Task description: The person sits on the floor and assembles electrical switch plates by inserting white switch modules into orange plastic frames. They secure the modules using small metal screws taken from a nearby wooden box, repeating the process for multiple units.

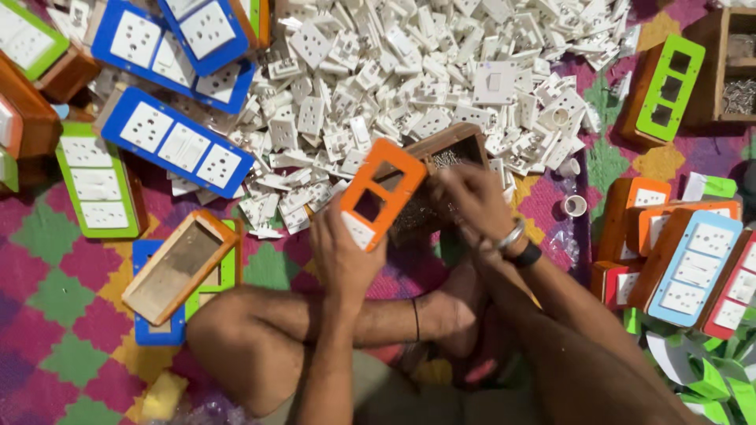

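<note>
orange faceplate (383, 197), a plastic frame with rectangular cut-outs, sits tilted above the person's crossed legs, over the pink patterned mat (47, 315). one white socket module already fills its lowest opening, while the two upper openings are bare. left hand (344, 256) is closed around the plate's lower end, thumb and fingers clamping it, which keeps the openings turned up towards the camera. right hand (471, 201) curls at the plate's far edge, against a small brown wooden box (453, 148) just behind; whether its fingers pinch a part or only touch the box, i cannot tell, since they hide whatever is under them. the box's contents look like small dark pieces, too blurred to name. beyond lies a broad heap of white socket parts (409, 71), within easy reach. finished blue boards (177, 142) lie to the left, and a green-fronted box (665, 86) and other boards are partly cut off at the right.
</note>
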